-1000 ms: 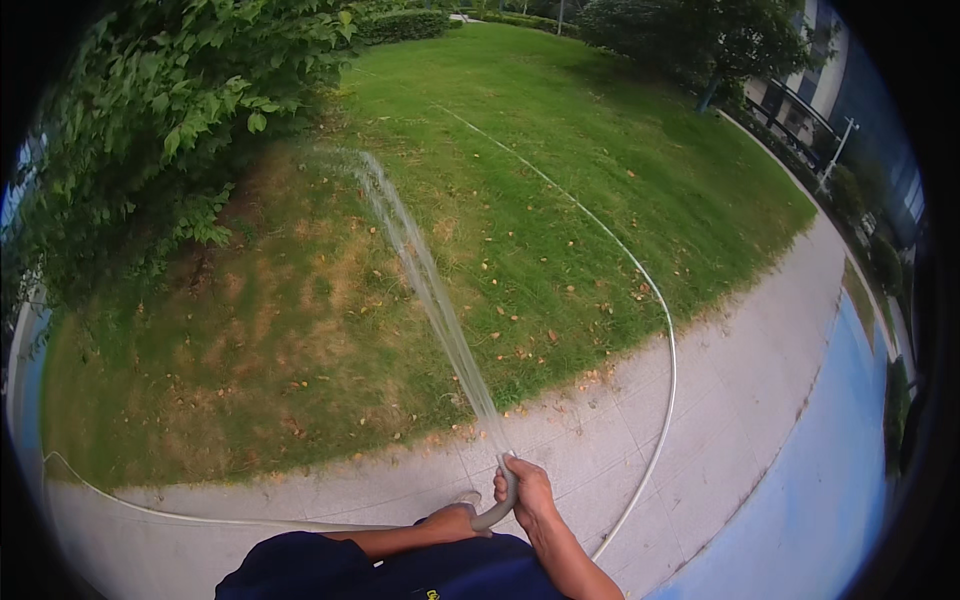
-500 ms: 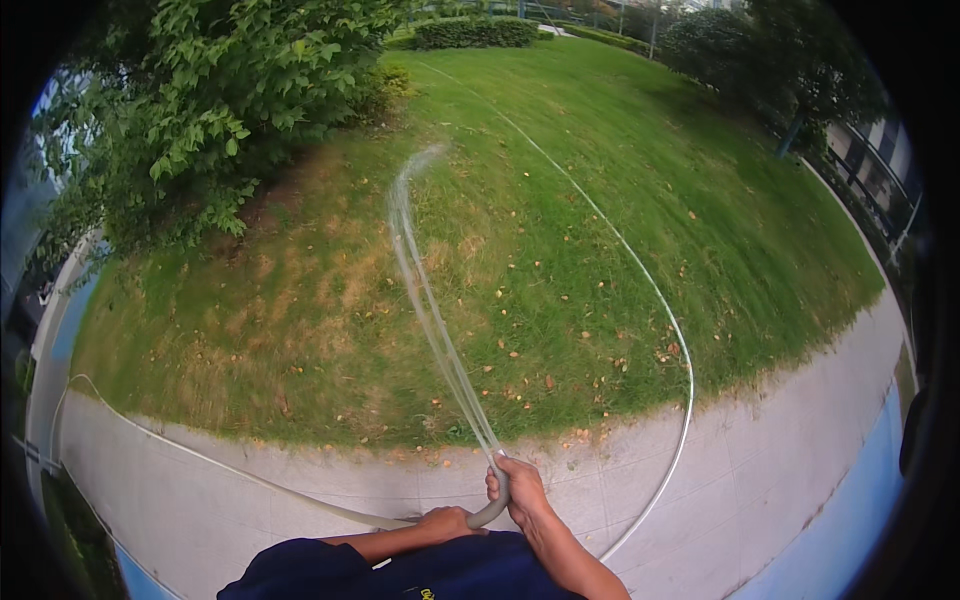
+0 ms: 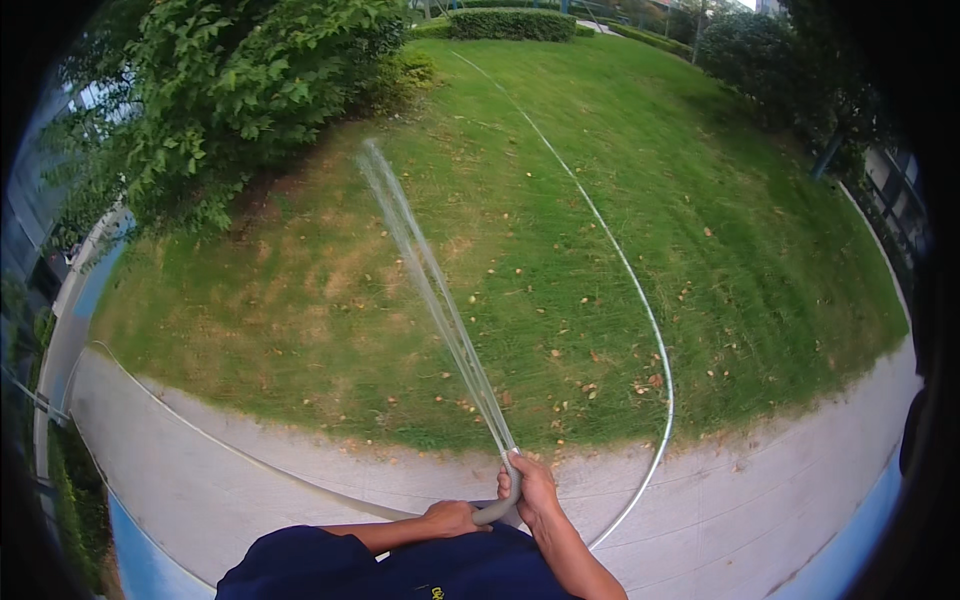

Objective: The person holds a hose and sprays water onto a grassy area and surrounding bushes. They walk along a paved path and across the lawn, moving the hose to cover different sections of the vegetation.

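My right hand is closed round the end of a beige garden hose, its thumb up at the mouth. Two thin streams of water shoot from there, up and to the left over the grass. Close to my body, my left hand grips the same hose farther back, where it bends. From that hand the hose runs off to the left along the pavement. Where the water comes down, patchy lawn shows brown and yellowish spots.
A pale hose lies in a long curve across the lawn and pavement on the right. A leafy tree stands at the far left, a trimmed hedge at the back. Blue ground strips edge the paved path.
The water streams now reach farther left, and the spray's curled end has straightened. My view has turned slightly left. Both hands keep their hold on the hose.
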The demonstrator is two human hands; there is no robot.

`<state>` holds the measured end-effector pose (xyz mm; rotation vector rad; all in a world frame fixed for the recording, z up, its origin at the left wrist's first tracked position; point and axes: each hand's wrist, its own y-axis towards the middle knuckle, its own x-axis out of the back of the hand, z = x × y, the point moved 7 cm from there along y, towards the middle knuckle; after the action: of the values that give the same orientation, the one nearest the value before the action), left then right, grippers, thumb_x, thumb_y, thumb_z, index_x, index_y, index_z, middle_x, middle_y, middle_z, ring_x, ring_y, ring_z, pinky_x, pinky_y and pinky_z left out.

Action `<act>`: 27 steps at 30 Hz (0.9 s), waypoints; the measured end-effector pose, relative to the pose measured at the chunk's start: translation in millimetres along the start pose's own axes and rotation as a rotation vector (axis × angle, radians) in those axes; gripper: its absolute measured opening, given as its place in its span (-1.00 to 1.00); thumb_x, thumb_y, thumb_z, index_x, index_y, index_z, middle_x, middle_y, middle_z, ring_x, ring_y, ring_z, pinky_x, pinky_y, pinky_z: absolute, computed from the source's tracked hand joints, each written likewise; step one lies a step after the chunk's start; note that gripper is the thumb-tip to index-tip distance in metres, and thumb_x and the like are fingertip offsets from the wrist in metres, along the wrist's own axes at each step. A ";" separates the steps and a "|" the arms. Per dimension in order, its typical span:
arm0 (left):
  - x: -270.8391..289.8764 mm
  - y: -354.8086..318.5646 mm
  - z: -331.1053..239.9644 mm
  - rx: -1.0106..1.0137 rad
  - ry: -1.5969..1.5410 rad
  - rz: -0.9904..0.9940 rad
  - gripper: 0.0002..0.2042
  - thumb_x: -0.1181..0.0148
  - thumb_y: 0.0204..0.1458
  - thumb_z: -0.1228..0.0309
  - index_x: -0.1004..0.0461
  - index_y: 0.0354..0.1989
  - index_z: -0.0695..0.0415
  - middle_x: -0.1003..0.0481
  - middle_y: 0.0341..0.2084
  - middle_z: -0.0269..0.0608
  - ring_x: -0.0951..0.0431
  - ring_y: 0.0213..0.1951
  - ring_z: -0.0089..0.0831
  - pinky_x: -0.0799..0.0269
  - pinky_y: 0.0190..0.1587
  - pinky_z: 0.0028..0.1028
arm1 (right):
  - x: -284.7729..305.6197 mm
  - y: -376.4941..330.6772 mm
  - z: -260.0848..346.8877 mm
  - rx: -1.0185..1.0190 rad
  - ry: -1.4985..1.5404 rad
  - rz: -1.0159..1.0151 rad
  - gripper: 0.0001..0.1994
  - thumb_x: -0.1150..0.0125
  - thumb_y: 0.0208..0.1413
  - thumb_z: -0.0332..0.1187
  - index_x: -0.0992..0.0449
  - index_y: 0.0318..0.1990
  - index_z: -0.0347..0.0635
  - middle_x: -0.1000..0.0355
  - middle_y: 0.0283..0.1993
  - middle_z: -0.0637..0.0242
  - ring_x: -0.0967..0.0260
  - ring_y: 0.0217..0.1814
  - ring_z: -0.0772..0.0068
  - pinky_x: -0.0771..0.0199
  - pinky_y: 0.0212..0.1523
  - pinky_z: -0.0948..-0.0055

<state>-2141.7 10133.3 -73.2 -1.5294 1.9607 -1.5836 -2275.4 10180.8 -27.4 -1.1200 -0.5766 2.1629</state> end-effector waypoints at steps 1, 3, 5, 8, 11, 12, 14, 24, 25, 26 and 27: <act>5.7 19.3 -23.1 -0.025 0.001 -0.013 -0.45 -0.12 -0.12 -0.18 -0.54 -0.06 -0.06 -0.56 -0.21 -0.07 -0.55 -0.14 -0.10 -0.41 -0.06 -0.19 | 20.4 2.6 19.9 0.009 -0.030 -0.013 -0.73 0.02 0.21 -0.25 -0.34 -0.39 -0.31 -0.30 -0.62 0.26 -0.21 -0.66 0.42 -0.30 -0.59 0.45; 18.7 56.6 -67.0 -0.071 -0.001 -0.039 -0.47 -0.13 -0.13 -0.16 -0.56 -0.10 -0.04 -0.57 -0.23 -0.06 -0.55 -0.15 -0.09 -0.42 -0.08 -0.18 | 59.7 13.5 58.6 0.016 -0.046 -0.057 -0.73 0.03 0.22 -0.25 -0.34 -0.39 -0.30 -0.30 -0.63 0.26 -0.22 -0.66 0.41 -0.29 -0.58 0.45; 33.2 84.7 -107.9 -0.134 -0.062 -0.047 -0.51 -0.14 -0.14 -0.13 -0.59 -0.21 0.01 -0.57 -0.28 -0.03 -0.56 -0.19 -0.06 -0.43 -0.11 -0.17 | 81.0 18.3 107.9 0.036 -0.090 -0.074 -0.73 0.03 0.22 -0.25 -0.34 -0.40 -0.29 -0.29 -0.64 0.26 -0.22 -0.66 0.40 -0.29 -0.58 0.44; 47.1 112.4 -152.9 -0.172 -0.124 -0.057 -0.54 -0.15 -0.15 -0.10 -0.60 -0.25 0.02 -0.57 -0.31 -0.01 -0.57 -0.21 -0.04 -0.44 -0.11 -0.17 | 108.0 28.6 158.7 0.019 -0.124 -0.106 -0.73 0.05 0.22 -0.24 -0.34 -0.39 -0.29 -0.28 -0.65 0.25 -0.21 -0.66 0.37 -0.28 -0.58 0.41; 59.7 149.3 -189.8 -0.157 -0.163 -0.077 -0.56 -0.17 -0.13 -0.08 -0.59 -0.23 0.01 -0.57 -0.32 0.01 -0.57 -0.21 -0.04 -0.43 -0.12 -0.16 | 130.2 42.8 203.8 0.010 -0.146 -0.076 -0.72 0.05 0.22 -0.23 -0.33 -0.38 -0.29 -0.28 -0.65 0.24 -0.20 -0.67 0.36 -0.28 -0.58 0.40; 65.2 153.4 -201.8 -0.156 -0.171 -0.088 -0.57 -0.17 -0.11 -0.07 -0.58 -0.23 0.00 -0.57 -0.32 0.00 -0.57 -0.21 -0.05 -0.43 -0.14 -0.16 | 134.3 45.6 217.1 -0.002 -0.159 -0.068 -0.72 0.05 0.22 -0.23 -0.33 -0.39 -0.29 -0.28 -0.65 0.23 -0.20 -0.67 0.36 -0.28 -0.58 0.40; 78.8 161.0 -228.6 -0.135 -0.201 -0.098 -0.59 -0.17 -0.08 -0.05 -0.57 -0.22 -0.01 -0.57 -0.33 -0.01 -0.56 -0.21 -0.04 -0.43 -0.15 -0.15 | 147.8 56.5 241.6 -0.037 -0.163 -0.046 -0.72 0.05 0.22 -0.22 -0.34 -0.39 -0.29 -0.27 -0.66 0.23 -0.19 -0.67 0.34 -0.27 -0.57 0.38; 106.7 254.8 -379.1 0.039 -0.343 -0.361 -0.60 -0.17 -0.11 -0.03 -0.58 -0.26 0.02 -0.57 -0.35 0.00 -0.57 -0.23 -0.05 -0.43 -0.15 -0.15 | 248.1 100.7 382.8 -0.187 -0.337 0.173 -0.72 0.03 0.20 -0.20 -0.33 -0.39 -0.26 -0.26 -0.66 0.25 -0.18 -0.67 0.34 -0.23 -0.59 0.36; 114.2 259.3 -400.1 0.058 -0.342 -0.378 -0.61 -0.17 -0.11 -0.02 -0.58 -0.26 0.02 -0.57 -0.35 0.00 -0.57 -0.23 -0.05 -0.43 -0.15 -0.15 | 257.0 100.7 400.9 -0.206 -0.342 0.191 -0.72 0.03 0.20 -0.20 -0.33 -0.39 -0.26 -0.26 -0.66 0.25 -0.18 -0.67 0.34 -0.23 -0.59 0.37; 119.9 263.8 -419.8 0.076 -0.338 -0.394 -0.61 -0.17 -0.11 -0.02 -0.59 -0.27 0.01 -0.57 -0.35 -0.01 -0.57 -0.23 -0.05 -0.43 -0.15 -0.15 | 267.4 99.6 417.5 -0.218 -0.354 0.221 -0.72 0.03 0.20 -0.20 -0.32 -0.38 -0.25 -0.25 -0.65 0.26 -0.17 -0.66 0.34 -0.23 -0.59 0.38; 121.9 270.5 -438.5 0.083 -0.333 -0.417 -0.61 -0.17 -0.11 -0.02 -0.59 -0.27 0.01 -0.57 -0.35 0.00 -0.56 -0.23 -0.05 -0.43 -0.15 -0.15 | 279.2 98.2 433.3 -0.231 -0.350 0.223 -0.72 0.03 0.20 -0.19 -0.31 -0.38 -0.25 -0.25 -0.65 0.26 -0.17 -0.66 0.34 -0.23 -0.59 0.38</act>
<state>-2651.5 10275.6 -60.4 -2.1063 1.4496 -1.4006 -2792.6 10267.1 -9.7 -0.9619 -0.9138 2.5623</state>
